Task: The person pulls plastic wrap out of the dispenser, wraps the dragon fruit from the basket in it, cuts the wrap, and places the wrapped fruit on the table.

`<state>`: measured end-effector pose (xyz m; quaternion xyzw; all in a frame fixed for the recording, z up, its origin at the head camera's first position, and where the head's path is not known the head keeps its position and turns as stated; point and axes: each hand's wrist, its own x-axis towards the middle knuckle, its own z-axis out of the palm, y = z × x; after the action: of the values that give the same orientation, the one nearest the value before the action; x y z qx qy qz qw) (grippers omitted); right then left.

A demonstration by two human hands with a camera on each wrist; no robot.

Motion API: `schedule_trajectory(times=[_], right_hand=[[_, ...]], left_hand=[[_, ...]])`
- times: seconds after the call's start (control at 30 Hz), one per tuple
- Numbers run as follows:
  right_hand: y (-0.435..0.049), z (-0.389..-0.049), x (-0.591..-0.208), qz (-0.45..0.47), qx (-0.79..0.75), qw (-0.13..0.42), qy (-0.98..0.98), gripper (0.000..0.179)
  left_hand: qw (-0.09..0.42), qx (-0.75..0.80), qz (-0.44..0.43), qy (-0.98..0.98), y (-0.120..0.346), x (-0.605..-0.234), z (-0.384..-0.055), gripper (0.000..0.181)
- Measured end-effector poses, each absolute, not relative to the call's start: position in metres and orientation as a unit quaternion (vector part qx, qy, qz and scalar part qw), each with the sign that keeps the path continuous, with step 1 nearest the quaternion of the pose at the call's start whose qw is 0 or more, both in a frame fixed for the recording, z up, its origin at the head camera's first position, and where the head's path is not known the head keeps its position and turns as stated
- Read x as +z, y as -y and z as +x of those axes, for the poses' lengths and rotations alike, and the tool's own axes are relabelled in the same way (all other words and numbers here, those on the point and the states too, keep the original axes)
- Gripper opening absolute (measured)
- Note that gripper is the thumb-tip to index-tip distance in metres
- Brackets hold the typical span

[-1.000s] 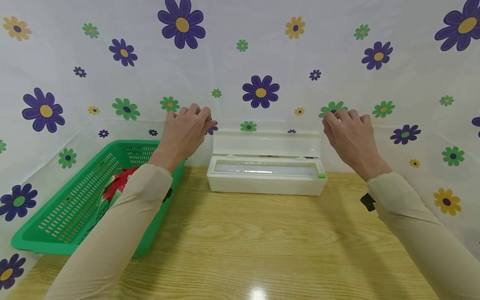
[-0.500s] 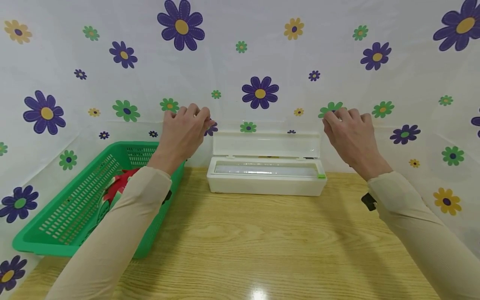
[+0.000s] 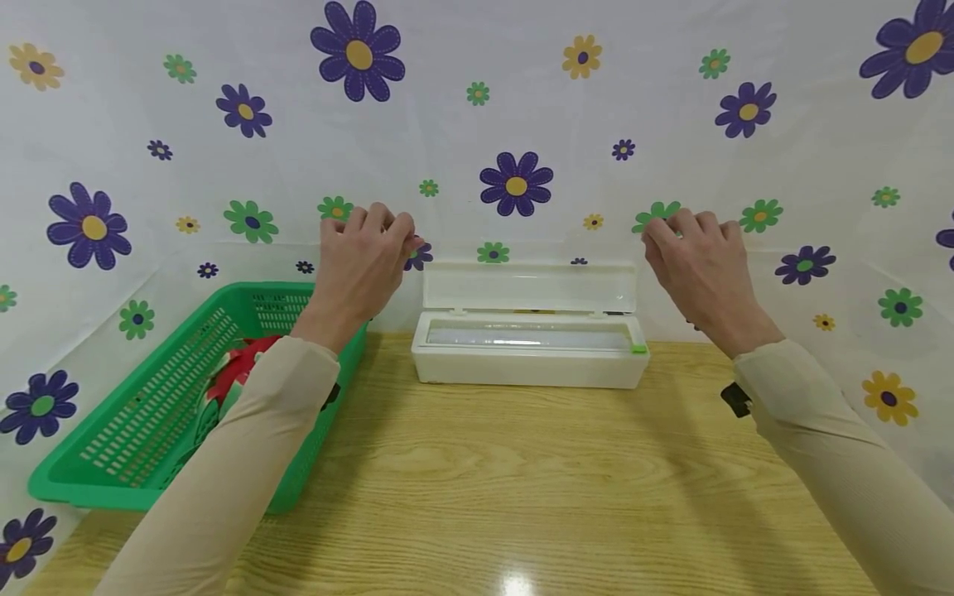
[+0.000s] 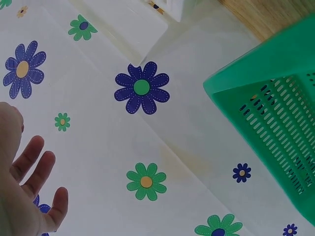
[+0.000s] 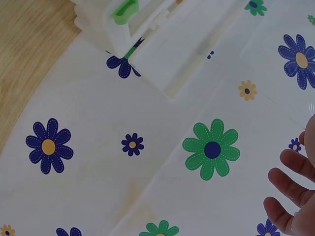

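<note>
A white cling film dispenser [image 3: 529,368] stands against the backdrop with its lid [image 3: 529,287] raised. Inside lies a shiny roll [image 3: 522,336]. Above its left end I hold up my left hand [image 3: 363,261], thumb and index finger pinched; its other fingers [image 4: 42,172] are loosely bent. My right hand [image 3: 701,265] mirrors it above the right end, also pinching. Clear cling film [image 5: 311,109] shows only as faint wrinkles and glints beside the right hand. Between the hands the sheet is almost invisible, and its edges cannot be made out.
At the left, a green plastic basket [image 3: 63,478] holds red and green items [image 3: 242,368], partly hidden by my left sleeve. A green slider [image 3: 638,349] sits at the dispenser's right end. The wooden table [image 3: 522,472] meets a flowered white backdrop [image 3: 447,124].
Both hands stay raised at nearly the same height. The left hand has shifted very slightly left, so the gap between them is a touch wider. Dispenser and basket have not moved.
</note>
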<state>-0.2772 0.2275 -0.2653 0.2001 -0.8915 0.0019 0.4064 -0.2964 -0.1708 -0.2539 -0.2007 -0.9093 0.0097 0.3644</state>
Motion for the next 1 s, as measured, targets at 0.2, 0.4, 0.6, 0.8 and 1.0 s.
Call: schedule_trajectory(times=[0.2,0.4,0.6,0.8,1.0], right_hand=[[-0.2272,-0.2772,-0.2652,0.205,0.002,0.415,0.886,0.01],[-0.2266,-0.2765,-0.2646,0.203,0.003,0.416,0.887,0.01],[-0.2265,-0.2758,-0.263,0.202,0.004,0.415,0.887,0.01],[-0.2259,-0.2749,-0.2612,0.197,0.006,0.411,0.89,0.01],[-0.2257,-0.2757,-0.2595,0.195,0.002,0.414,0.889,0.01]], left_hand=[[0.386,0.014,-0.199,0.901,0.1723,-0.2556,-0.2964,0.027],[0.393,0.015,-0.202,0.897,0.1733,-0.2554,-0.2949,0.026],[0.387,0.008,-0.202,0.899,0.1728,-0.2535,-0.2941,0.025],[0.383,0.005,-0.196,0.903,0.1718,-0.2516,-0.2945,0.025],[0.387,-0.003,-0.196,0.901,0.1717,-0.2506,-0.2956,0.026]])
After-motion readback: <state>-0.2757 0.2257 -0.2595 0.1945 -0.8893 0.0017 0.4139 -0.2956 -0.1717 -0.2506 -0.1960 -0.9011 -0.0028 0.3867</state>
